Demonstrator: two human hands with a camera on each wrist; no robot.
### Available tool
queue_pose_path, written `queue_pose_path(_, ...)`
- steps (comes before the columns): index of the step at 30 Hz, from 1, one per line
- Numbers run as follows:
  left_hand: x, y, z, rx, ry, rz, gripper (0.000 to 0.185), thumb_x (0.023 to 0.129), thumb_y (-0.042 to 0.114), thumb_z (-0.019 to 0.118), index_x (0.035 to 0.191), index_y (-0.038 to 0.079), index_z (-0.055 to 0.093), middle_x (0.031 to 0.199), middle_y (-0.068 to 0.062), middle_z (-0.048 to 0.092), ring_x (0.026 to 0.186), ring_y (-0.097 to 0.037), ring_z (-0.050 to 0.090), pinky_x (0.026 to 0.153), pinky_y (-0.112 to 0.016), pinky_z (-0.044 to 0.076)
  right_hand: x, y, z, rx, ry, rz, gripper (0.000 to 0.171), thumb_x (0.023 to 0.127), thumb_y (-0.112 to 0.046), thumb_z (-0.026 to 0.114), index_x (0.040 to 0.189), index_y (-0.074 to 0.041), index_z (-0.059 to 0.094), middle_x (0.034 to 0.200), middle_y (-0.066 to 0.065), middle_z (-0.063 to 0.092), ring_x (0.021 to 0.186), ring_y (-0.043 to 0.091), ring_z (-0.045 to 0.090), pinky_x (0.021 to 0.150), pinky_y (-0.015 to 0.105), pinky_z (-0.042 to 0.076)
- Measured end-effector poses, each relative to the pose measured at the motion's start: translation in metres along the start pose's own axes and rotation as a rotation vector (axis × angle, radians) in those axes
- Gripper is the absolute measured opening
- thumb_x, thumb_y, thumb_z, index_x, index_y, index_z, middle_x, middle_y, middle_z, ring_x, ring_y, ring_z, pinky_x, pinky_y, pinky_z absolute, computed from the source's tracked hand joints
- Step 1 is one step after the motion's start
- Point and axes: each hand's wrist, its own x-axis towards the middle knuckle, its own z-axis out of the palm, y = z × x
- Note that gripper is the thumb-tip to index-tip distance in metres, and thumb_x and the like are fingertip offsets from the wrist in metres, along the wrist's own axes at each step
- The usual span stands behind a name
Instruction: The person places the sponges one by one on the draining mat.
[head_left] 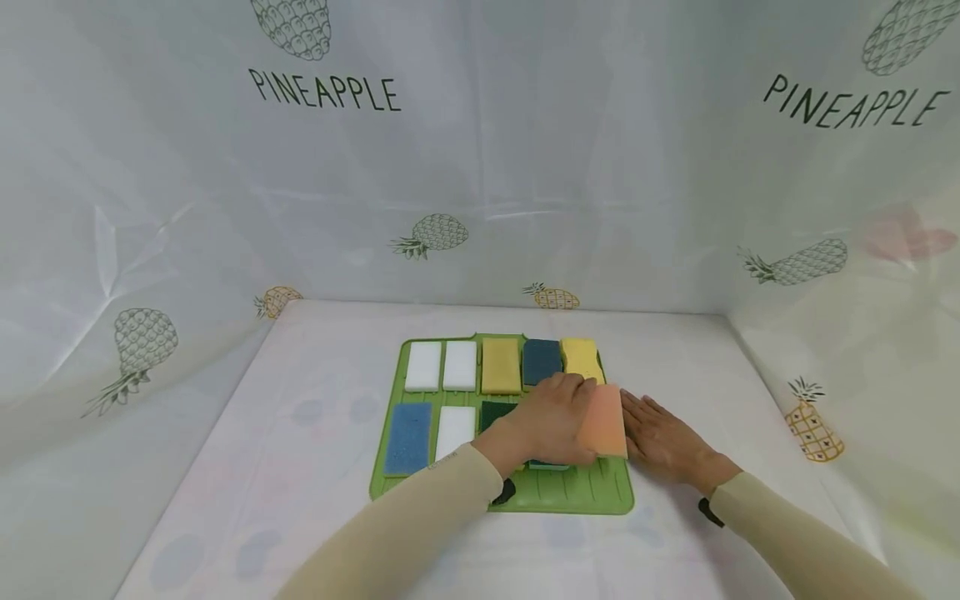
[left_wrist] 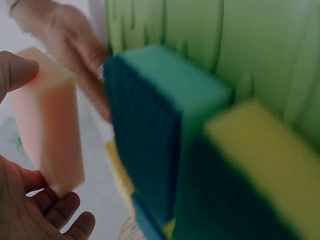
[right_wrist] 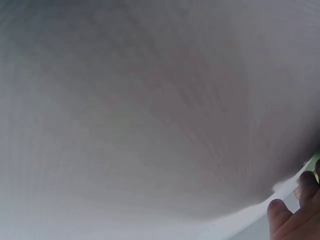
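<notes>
— Two hands, both at the near right corner of the green mat [head_left: 600,492]. What does the left hand [head_left: 551,421] have?

— An orange sponge [head_left: 604,421], stood on edge over the mat's right side. The fingers curl over its far side. In the left wrist view the thumb [left_wrist: 15,70] is on one face and the fingertips [left_wrist: 70,215] sit below the other, with some gap showing between palm and sponge, so the hold is loose.

— And the right hand [head_left: 663,442]?

— Flat on the table just right of the mat, fingers straight and spread a little, holding nothing. Its fingertips lie just beside the orange sponge; whether they touch it, I cannot tell.

— What does the head view give that the wrist views lack?

— The whole layout: two white sponges [head_left: 441,365], an ochre sponge [head_left: 501,365], a dark blue sponge [head_left: 542,360] and a yellow sponge [head_left: 581,358] along the far row, a blue sponge [head_left: 408,437] and another white one nearer.

— And the wrist views?

— Left wrist shows, blurred, a teal sponge [left_wrist: 165,125] with a dark scouring face, hidden under the hand from above. Right wrist shows mostly pale sheet, with two fingertips [right_wrist: 287,220] at the corner.
</notes>
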Motion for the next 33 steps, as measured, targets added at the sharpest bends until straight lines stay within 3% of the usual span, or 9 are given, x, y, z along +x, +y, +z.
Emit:
queue_pose_path(5,0.01,0.011,0.017,-0.004,-0.03,0.009,0.099,0.09,0.065,0.067,0.165,0.012,0.031,0.16,-0.003,0.043,0.146,-0.018,0.044,0.123,-0.031,0.038,-0.001,0.002,0.002,0.011,0.009,-0.012,0.062,0.114,-0.037,0.045,0.16,0.004,0.038,0.168,0.021,0.037,0.156,0.04,0.035,0.126,0.058,0.03)
queue_pose_path(10,0.011,0.014,0.027,-0.027,-0.093,-0.016,0.101,0.09,0.068,0.067,0.166,0.014,0.029,0.164,-0.001,0.039,0.151,-0.017,0.039,0.126,-0.033,0.034,0.0,0.001,0.001,0.029,0.031,-0.013,0.06,0.114,-0.035,0.045,0.161,0.001,0.039,0.169,0.017,0.038,0.156,0.037,0.036,0.125,0.057,0.033)
queue_pose_path(20,0.009,0.014,0.033,-0.006,-0.151,-0.06,0.101,0.091,0.074,0.063,0.167,0.017,0.029,0.164,-0.002,0.039,0.152,-0.017,0.039,0.127,-0.034,0.034,-0.001,-0.001,-0.004,0.048,0.019,0.007,0.059,0.113,-0.035,0.048,0.163,-0.003,0.039,0.17,0.014,0.038,0.157,0.036,0.035,0.125,0.057,0.033)
queue_pose_path(33,0.011,0.016,0.035,-0.009,-0.158,-0.076,0.103,0.09,0.076,0.061,0.168,0.017,0.027,0.166,-0.001,0.038,0.153,-0.018,0.038,0.127,-0.036,0.033,-0.002,0.001,0.002,0.091,0.058,0.013,0.058,0.113,-0.033,0.047,0.162,-0.002,0.04,0.168,0.016,0.039,0.155,0.038,0.037,0.123,0.058,0.036)
